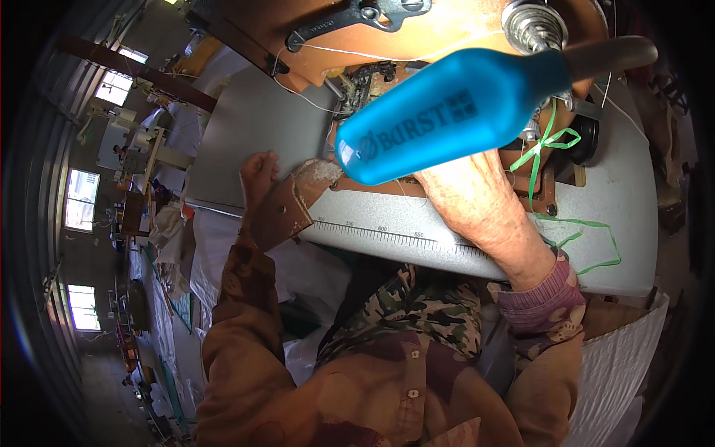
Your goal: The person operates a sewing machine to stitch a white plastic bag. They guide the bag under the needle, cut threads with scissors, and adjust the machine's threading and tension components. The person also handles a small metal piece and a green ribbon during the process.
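My right hand (pixel 477 194) reaches in over the front of an orange-brown sewing machine (pixel 462 22). A blue bulb-shaped thing (pixel 447 112) with a grey stem covers its fingers, so its grip cannot be seen. To the left, my left hand (pixel 259 175) is at the grey table's edge with its fingers curled in. Beside it, a brown plate (pixel 283 212) with a small hole and a worn, whitish end juts over the table edge. Whether the left fingers hold this plate is hidden. White thread (pixel 402 58) runs across the machine to its round tension discs (pixel 535 28).
The grey table (pixel 357 208) has a printed ruler scale along its near edge. Green string (pixel 547 145) is tied in a bow at the machine's right, with a loose end on the table. White sheeting (pixel 622 365) hangs at lower right. Windows and cluttered work places lie far left.
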Demonstrator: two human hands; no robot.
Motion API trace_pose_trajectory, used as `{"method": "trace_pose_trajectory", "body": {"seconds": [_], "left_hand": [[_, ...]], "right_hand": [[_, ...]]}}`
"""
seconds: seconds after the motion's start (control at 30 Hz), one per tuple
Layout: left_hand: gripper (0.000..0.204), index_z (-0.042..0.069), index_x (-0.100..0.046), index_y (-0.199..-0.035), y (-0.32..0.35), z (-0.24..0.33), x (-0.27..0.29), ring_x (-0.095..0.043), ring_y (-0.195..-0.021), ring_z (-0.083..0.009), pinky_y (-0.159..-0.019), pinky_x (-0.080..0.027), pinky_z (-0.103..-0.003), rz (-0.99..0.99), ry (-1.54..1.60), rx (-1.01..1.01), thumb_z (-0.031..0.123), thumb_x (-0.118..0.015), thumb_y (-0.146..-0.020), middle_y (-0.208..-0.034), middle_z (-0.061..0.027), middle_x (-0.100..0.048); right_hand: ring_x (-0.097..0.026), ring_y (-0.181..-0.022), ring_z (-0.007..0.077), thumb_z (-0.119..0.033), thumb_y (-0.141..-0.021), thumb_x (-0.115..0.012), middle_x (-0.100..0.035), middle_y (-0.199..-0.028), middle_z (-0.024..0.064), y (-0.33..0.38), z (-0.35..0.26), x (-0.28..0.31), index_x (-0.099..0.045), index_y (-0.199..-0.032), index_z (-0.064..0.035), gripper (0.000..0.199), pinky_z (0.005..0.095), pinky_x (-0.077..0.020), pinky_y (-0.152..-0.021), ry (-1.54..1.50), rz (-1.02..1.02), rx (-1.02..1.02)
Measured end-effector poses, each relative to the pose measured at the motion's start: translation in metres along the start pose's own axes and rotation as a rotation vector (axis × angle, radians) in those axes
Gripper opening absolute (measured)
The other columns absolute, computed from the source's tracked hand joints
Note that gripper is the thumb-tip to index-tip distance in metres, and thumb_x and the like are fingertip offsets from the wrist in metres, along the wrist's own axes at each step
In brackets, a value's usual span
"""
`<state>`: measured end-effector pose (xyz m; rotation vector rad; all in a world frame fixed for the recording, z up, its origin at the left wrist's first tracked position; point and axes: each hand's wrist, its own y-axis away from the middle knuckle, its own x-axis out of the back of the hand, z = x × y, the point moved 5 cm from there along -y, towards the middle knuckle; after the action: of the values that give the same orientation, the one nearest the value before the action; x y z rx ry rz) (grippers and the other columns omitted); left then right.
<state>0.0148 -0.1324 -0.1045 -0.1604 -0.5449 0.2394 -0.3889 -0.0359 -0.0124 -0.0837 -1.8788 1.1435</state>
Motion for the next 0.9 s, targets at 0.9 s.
{"method": "trace_pose_trajectory", "body": {"seconds": [0.9], "left_hand": [[0.027,0.004,-0.063,-0.076,0.002,0.007,-0.003,-0.046,-0.058,-0.0055,-0.055,-0.037,-0.023,0.044,-0.019,0.074,0.023,-0.066,-0.095,-0.066,0.0012,-0.056]], "right_hand": [[-0.069,-0.064,0.03,-0.004,-0.08,-0.058,-0.066,-0.067,0.0171,-0.004,-0.005,0.001,-0.064,-0.104,0.0118,0.029,0.0382,-0.0553,-0.059,-0.035,-0.024,-0.039]]}}
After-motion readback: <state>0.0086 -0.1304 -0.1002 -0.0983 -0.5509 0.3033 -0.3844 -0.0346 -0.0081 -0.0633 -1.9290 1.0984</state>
